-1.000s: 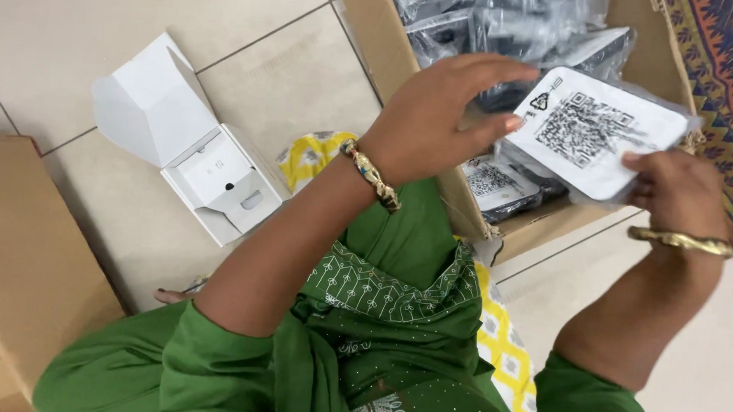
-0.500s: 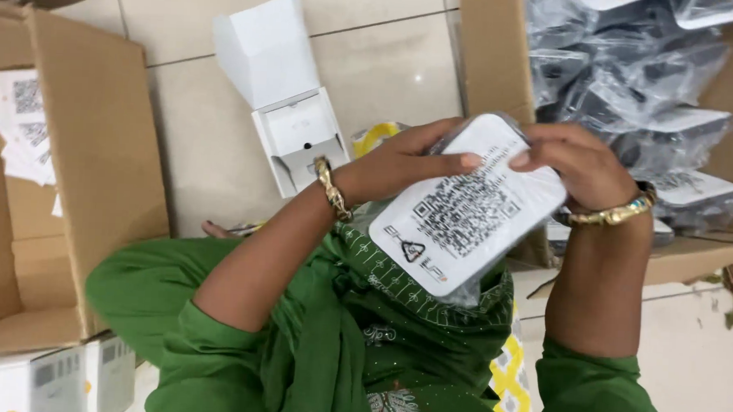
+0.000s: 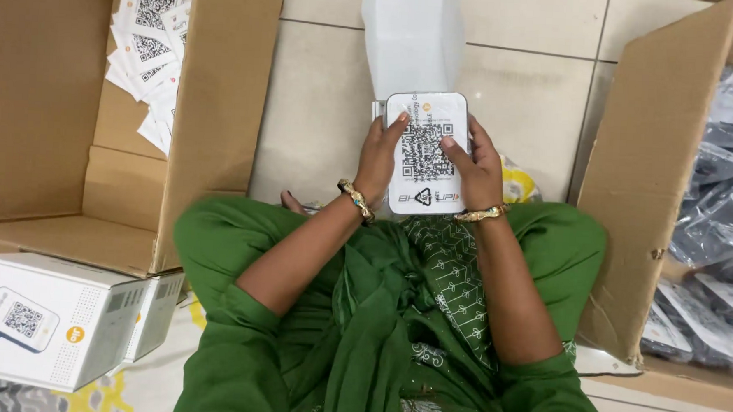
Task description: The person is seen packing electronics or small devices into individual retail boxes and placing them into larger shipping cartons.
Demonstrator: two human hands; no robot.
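Seen from above, a seated person in green clothing holds a white rounded-rectangle device (image 3: 426, 153) upright between both hands, just above the lap and in front of an open white carton (image 3: 410, 47) that stands on the tiled floor (image 3: 321, 105). The left hand (image 3: 379, 161) closes on the device's left edge, its fingers curled along the side with a fingertip on the face near the top; the right hand (image 3: 478, 165) pinches the right edge the same way, thumb pressed to the front. Each grip is pressed onto the device, not spread. A square printed code panel covers the device's face. It looks like a stiff, smooth plastic shell, probably light and a little slippery, so the long side edges where the fingers already sit seem the safest place to hold it, keeping the printed face free. Gold bangles circle both wrists. To the left lies an open cardboard box (image 3: 74, 111) with a loose pile of white printed cards (image 3: 151, 48) in it, and below it a white retail box (image 3: 57, 320) showing a picture of a similar device. To the right, another cardboard box (image 3: 657, 161) holds what seem to be grey plastic-wrapped packets (image 3: 725, 205), though the wrapping hides their contents.
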